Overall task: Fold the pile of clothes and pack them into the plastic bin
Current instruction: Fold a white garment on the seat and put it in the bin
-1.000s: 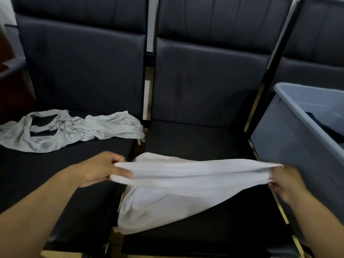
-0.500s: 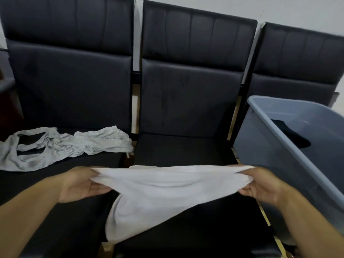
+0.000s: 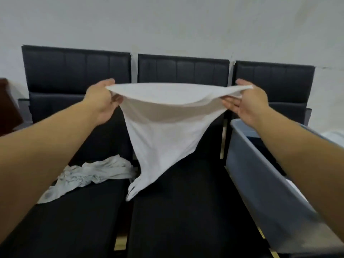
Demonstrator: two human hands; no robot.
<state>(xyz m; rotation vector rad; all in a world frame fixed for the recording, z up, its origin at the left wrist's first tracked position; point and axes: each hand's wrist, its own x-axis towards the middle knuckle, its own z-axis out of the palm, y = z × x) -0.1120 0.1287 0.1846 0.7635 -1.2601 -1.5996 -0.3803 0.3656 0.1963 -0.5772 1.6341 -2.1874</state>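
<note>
A white garment (image 3: 167, 131) hangs in the air in front of the middle chair, stretched wide along its top edge. My left hand (image 3: 100, 101) grips its left corner and my right hand (image 3: 245, 101) holds its right corner between thumb and fingers. The cloth tapers downward, and its lowest tip dangles just above the gap between the left and middle seats. A crumpled light grey garment (image 3: 89, 174) lies on the left chair's seat. The grey-blue plastic bin (image 3: 264, 192) stands on the right seat, under my right forearm, with something dark inside.
Three black padded chairs (image 3: 182, 211) stand in a row against a pale wall (image 3: 167, 25). A dark reddish piece of furniture (image 3: 7, 108) shows at the far left edge.
Both hands rose from just above the seat to chest height, lifting the white garment off the middle seat so it hangs freely. The camera tilted upward, showing the wall.
</note>
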